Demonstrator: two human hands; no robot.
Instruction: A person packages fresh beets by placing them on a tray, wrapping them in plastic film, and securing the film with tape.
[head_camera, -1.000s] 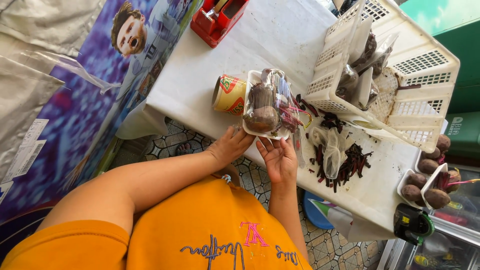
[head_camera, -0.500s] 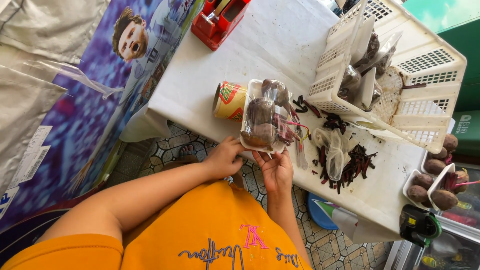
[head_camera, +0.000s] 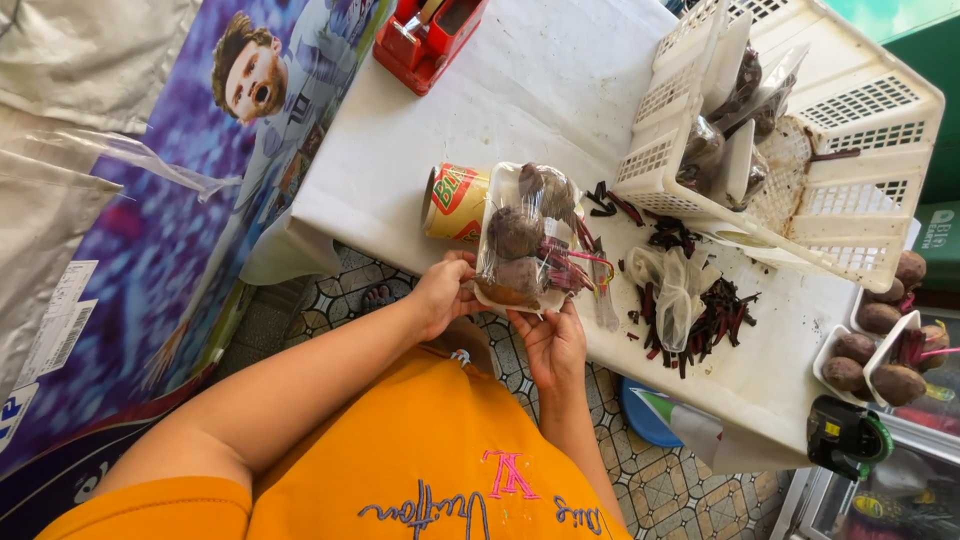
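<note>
A white foam tray of beetroots (head_camera: 522, 240), wrapped in clear film, lies at the near edge of the white table (head_camera: 540, 80). My left hand (head_camera: 443, 291) grips the tray's near left corner, fingers curled on its rim. My right hand (head_camera: 553, 340) is under the tray's near right edge, palm up, fingers on the film. Red beet stalks stick out of the wrap to the right.
A yellow-red roll (head_camera: 456, 203) lies left of the tray. A white plastic basket (head_camera: 840, 150) with wrapped trays stands at the right. Beet trimmings and a clear bag (head_camera: 680, 300) lie in the middle. More beetroot trays (head_camera: 880, 360) sit far right, a red tape dispenser (head_camera: 425, 40) at the back.
The tray has been drawn toward me to the table edge. My left hand went from flat beside it to gripping its corner; my right hand stayed under its near edge.
</note>
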